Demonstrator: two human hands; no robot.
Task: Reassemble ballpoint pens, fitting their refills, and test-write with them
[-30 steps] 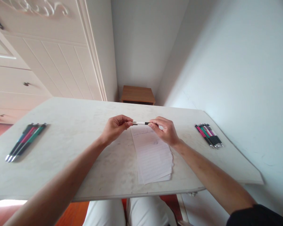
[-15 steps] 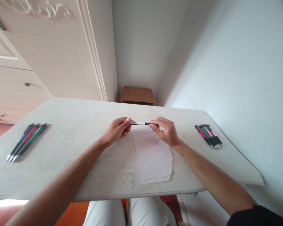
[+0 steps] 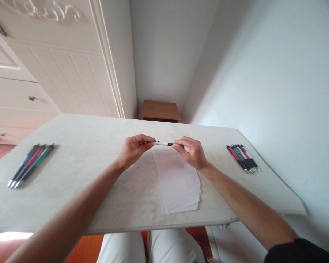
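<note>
Both hands, left hand [image 3: 133, 149] and right hand [image 3: 193, 151], are pinching the pen [image 3: 162, 143] at frame centre above the paper [image 3: 178, 182]; steady, level twisting suits best.

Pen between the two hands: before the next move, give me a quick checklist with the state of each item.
1. Left hand pinches one end of the pen: ok.
2. Right hand pinches the other end: ok.
3. Pen held above the lined paper, not resting on it: ok.
4. Pen in one piece or coming apart: cannot tell.
5. Paper lies flat on the table: ok.
6. Pens on the left and pens on the right lie apart from both hands: ok.
</note>
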